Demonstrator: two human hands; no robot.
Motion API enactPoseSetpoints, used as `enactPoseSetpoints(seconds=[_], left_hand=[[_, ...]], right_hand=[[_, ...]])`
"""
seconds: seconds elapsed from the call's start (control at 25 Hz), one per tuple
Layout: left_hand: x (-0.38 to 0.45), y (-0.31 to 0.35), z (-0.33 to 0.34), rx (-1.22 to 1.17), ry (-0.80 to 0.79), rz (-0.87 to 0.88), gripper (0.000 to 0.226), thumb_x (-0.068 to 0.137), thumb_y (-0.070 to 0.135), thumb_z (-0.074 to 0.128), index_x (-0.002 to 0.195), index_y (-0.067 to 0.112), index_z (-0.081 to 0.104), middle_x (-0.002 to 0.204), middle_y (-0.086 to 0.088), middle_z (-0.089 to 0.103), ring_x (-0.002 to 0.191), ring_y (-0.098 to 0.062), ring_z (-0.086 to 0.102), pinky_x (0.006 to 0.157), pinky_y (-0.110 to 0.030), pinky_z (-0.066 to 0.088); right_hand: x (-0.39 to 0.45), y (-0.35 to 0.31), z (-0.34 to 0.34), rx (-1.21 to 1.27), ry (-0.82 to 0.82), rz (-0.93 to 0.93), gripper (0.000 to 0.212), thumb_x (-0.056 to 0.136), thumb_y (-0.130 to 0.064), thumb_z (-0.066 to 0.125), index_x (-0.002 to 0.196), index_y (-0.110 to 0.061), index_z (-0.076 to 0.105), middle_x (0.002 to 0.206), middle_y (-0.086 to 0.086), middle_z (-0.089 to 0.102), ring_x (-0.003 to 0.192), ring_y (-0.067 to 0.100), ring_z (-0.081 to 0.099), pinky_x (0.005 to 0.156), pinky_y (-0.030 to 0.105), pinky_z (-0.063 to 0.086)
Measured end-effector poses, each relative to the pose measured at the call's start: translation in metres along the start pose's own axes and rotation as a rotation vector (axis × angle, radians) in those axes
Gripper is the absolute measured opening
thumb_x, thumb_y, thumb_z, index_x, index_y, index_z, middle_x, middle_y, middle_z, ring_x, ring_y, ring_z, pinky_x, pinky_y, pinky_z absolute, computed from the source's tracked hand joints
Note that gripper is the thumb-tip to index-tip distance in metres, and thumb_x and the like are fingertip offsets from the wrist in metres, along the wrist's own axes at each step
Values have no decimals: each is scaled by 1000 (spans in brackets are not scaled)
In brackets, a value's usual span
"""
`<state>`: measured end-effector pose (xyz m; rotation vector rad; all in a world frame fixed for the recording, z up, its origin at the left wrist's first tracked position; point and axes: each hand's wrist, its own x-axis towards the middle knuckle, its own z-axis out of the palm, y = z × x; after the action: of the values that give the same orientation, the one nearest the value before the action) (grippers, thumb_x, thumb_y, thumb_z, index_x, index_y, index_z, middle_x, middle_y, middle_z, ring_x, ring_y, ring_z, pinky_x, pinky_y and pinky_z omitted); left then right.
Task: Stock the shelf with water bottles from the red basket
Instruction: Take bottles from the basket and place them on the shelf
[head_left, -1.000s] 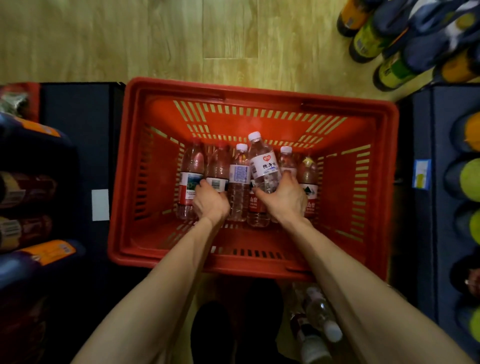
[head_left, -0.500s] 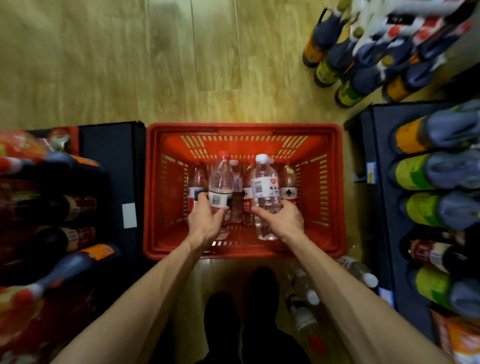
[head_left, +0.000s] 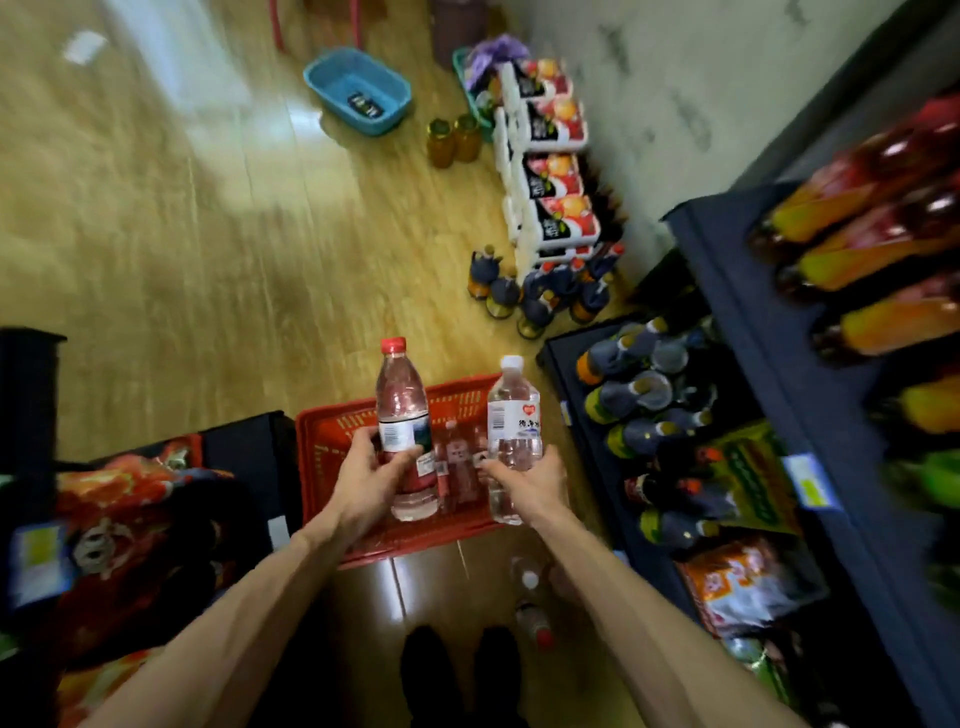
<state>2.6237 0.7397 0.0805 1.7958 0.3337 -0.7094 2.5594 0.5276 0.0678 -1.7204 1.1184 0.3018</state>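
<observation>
The red basket (head_left: 322, 467) sits on the wooden floor below my arms, with a few water bottles (head_left: 460, 467) still lying in it. My left hand (head_left: 366, 480) grips a red-capped water bottle (head_left: 400, 410) upright above the basket. My right hand (head_left: 524, 480) holds a white-capped water bottle (head_left: 513, 415) upright over the basket's right edge. The dark shelf (head_left: 748, 322) rises on the right, its tiers filled with drink bottles.
Loose bottles (head_left: 532, 616) lie on the floor by my feet (head_left: 457, 675). Stacked drink cartons (head_left: 556, 176) and dark bottles (head_left: 540, 296) stand against the wall ahead. A blue tub (head_left: 358, 91) sits farther off. Another shelf with packaged goods (head_left: 124, 519) is at left.
Both hands have lifted their bottles up out of the basket. The view has swung upward and to the right, showing more floor, the wall and the shelf.
</observation>
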Motion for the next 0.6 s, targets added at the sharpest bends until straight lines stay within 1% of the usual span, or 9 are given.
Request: enactPoseSetpoints(seconds=[0.04,0.12,0.16,0.24,0.28,0.32,0.44,0.52,0.6], left_hand=[[-13,26,4,-75,-32,-12,49,95,23,75,134,9,51,124,-12,70,103,-20,71,86,-33,61],[-39,77,17,-211,-93,-43,41,97,14,70,134,5,55,122,-19,72,104,-30,73,85,-40,62],[-51,103,27,-271,-131,-63,40,97,14,70,134,5,58,119,-20,74,101,-32,74,83,-41,62],[-78,149,47,-326,-218,-63,38,98,17,69,133,6,60,114,-22,76,95,-32,76,80,-43,63],[-91,169,57,-326,-255,-48,39,98,18,69,134,6,59,114,-23,76,96,-33,76,83,-46,62],[-106,187,66,-321,-287,-31,41,98,18,69,135,5,57,115,-24,75,99,-35,75,86,-50,62],[-145,232,86,-310,-339,55,49,97,16,70,141,8,51,122,-24,72,109,-39,72,94,-54,59],[-176,262,97,-235,-364,151,47,97,13,69,140,9,52,125,-20,71,114,-37,70,100,-50,56],[-205,293,111,-218,-389,237,41,96,12,69,135,8,59,124,-18,72,113,-35,71,99,-45,56]], right_hand=[[-13,-12,-18,22,7,-30,66,67,-24,96,120,-6,61,112,8,73,98,16,73,85,29,58],[-37,-34,-59,80,12,-86,56,71,-10,93,119,-3,65,107,8,76,81,-3,73,74,16,57],[-51,-47,-81,98,33,-108,54,71,-9,92,119,-6,67,105,4,77,79,-6,73,77,17,59],[-80,-72,-122,123,63,-133,58,66,-19,94,118,-12,69,106,0,79,91,7,76,90,33,62],[-91,-81,-142,146,83,-153,61,64,-25,95,118,-13,70,107,1,79,95,13,76,92,37,61],[-104,-89,-161,163,108,-180,59,63,-28,95,115,-14,72,106,1,79,95,15,75,91,36,61],[-138,-108,-216,168,180,-245,37,74,-20,90,108,-15,77,99,0,78,87,14,73,80,27,56],[-162,-113,-252,179,235,-300,41,69,-27,92,105,-16,78,96,-2,80,86,12,75,80,31,60],[-183,-117,-288,202,302,-361,53,61,-38,92,106,-17,75,96,-5,80,88,11,76,83,40,64]])
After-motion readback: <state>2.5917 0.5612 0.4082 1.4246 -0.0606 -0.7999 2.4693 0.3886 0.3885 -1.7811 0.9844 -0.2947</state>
